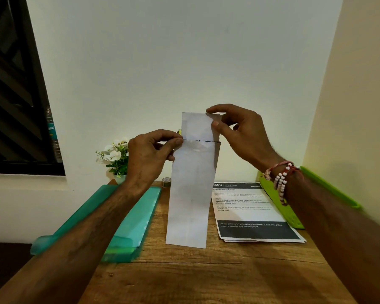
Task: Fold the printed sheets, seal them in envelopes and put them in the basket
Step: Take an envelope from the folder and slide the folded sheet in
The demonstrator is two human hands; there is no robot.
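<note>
Standing upright over the middle of the wooden table (pixel 206 273), a long white envelope (pixel 190 194) was held in the air by both hands, its open mouth at the top. A folded sheet (pixel 196 126) stuck out of that mouth, only its upper part showing; how far down it reached inside I could not tell. The left hand (pixel 150 154) pinched the envelope's top edge at 9 o'clock, thumb and forefinger closed on the paper. The right hand (pixel 241 132) pinched the sheet's upper corner at 1 o'clock, the other fingers loosely curled behind. Beaded bracelets (pixel 281 178) circled the right wrist.

At 3 o'clock from the envelope lay a stack of printed sheets (pixel 252 213), the small type too blurred to read and the left edge hidden behind the envelope. Beyond it, at 2 o'clock, a green tray (pixel 279 205) was mostly covered by the right forearm. At 8 o'clock a teal tray (pixel 132 227) ran under the left forearm, its shape hard to make out. At 10 o'clock stood a small pot of white flowers (pixel 115 156), partly behind the left hand, and a small round object (pixel 166 182) sat by the envelope's left edge, too small to identify.
</note>
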